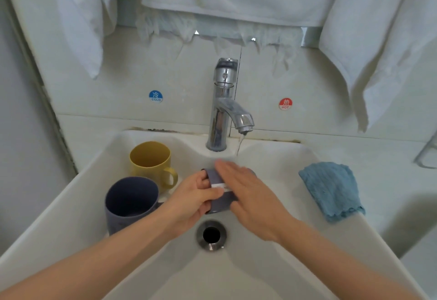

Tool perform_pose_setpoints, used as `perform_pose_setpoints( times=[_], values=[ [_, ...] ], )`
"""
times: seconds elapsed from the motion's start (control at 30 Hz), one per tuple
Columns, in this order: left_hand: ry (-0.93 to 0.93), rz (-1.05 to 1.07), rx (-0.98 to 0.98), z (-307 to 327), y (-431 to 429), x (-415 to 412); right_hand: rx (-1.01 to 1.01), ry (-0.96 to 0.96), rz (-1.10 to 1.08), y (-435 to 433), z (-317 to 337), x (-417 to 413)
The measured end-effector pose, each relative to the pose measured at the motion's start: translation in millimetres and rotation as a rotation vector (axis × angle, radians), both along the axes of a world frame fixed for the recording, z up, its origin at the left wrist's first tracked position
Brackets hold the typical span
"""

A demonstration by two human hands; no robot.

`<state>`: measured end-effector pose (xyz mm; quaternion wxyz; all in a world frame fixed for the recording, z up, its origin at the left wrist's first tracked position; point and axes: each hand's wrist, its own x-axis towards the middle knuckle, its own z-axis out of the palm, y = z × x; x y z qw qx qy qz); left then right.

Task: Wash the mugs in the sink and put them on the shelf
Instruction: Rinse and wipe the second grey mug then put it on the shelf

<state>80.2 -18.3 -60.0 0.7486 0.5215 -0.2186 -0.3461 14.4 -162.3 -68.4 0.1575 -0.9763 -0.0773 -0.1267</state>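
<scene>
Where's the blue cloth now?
In the head view, the blue cloth lies on the right rim of the sink, right of the right hand, below the HOT sticker.

Both bare forearms reach in from the lower corners and meet near the middle. The left hand (pixel 192 196) curls its fingers and thumb round a grey mug (pixel 214 176). The right hand (pixel 250 193) lies flat, fingers straight and together, palm down on that mug's side.
</scene>
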Motion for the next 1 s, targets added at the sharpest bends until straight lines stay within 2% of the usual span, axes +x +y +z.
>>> perform_pose_setpoints(
  times=[0.07,0.13,0.33,0.5,0.7,0.8,1.0],
  values=[
    [0.034,0.029,0.013,-2,0,3,0.016,0.051,-0.141,-17,5,-2],
    [0.031,0.021,0.008,-3,-1,4,0.008,0.054,-0.157,-18,8,-6],
    [-0.047,-0.046,-0.017,0,1,2,0.103,0.047,0.047,22,10,-6],
    [-0.031,-0.006,-0.011,0,0,3,0.055,0.005,-0.162,-6,9,-4],
    [-0.075,-0.02,-0.001,2,2,1,0.07,-0.007,0.044,30,11,-11],
    [-0.053,0.019,-0.027,3,1,3,0.034,-0.081,-0.104,9,13,-8],
    [-0.049,0.036,-0.034,3,-2,1,-0.034,-0.031,-0.319,17,10,-10]
  ],
)
